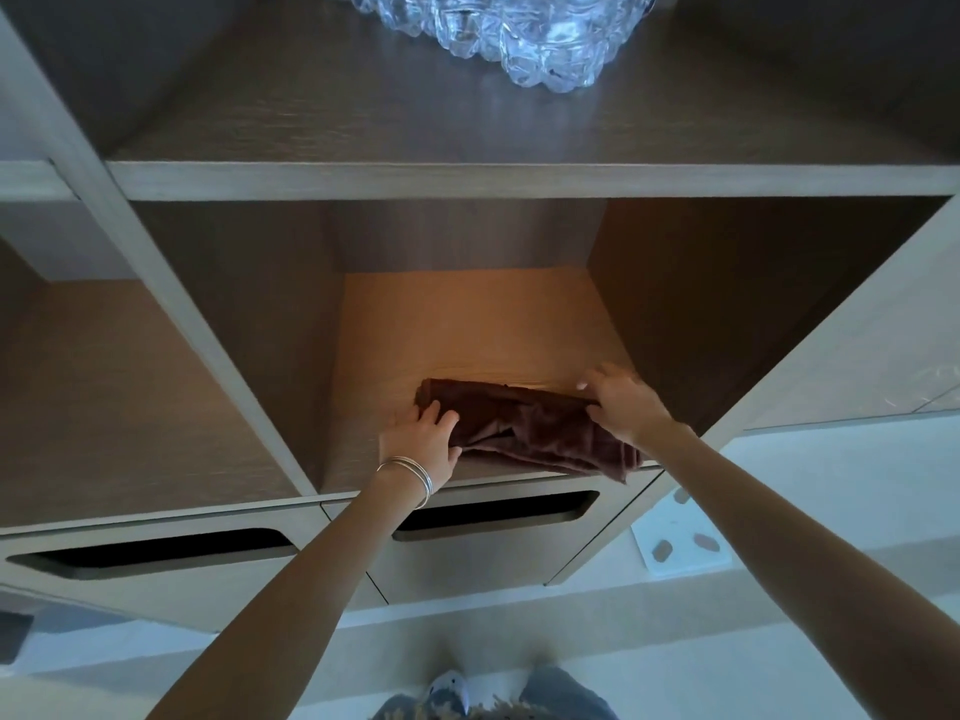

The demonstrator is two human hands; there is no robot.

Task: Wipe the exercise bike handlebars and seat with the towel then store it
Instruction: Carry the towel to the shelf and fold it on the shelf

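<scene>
The fingers (pixel 432 410) of the left hand (pixel 423 433) lie loosely spread, only slightly bent, on top of the left end of the towel (pixel 524 426), while the thumb tucks against the cloth's near edge, so that this end is pinched between thumb and fingers. The fingers of the right hand (pixel 621 402) are more curled, arched over the right end of the towel with the tips reaching its far side and the thumb pressing into the cloth from the near side, a light grasp. Two hands, then, both holding one towel: dark brown, folded into a long rumpled band that lies crosswise near the front of the compartment floor (pixel 467 324), its right corner drooping just over the front lip. Thin silver bangles (pixel 410 472) ring the left wrist; their exact number is hard to tell. The two bare forearms reach up from the bottom of the view. The towel sits in the middle open compartment of a grey-brown wooden unit, whose floor is warmly lit. Below it are two drawer fronts, each with one dark slot handle (pixel 493 517), the other (pixel 156 556) to the left. On the shelf (pixel 467 179) above stands one knobbly clear glass piece (pixel 498 33), cut off by the top edge.
</scene>
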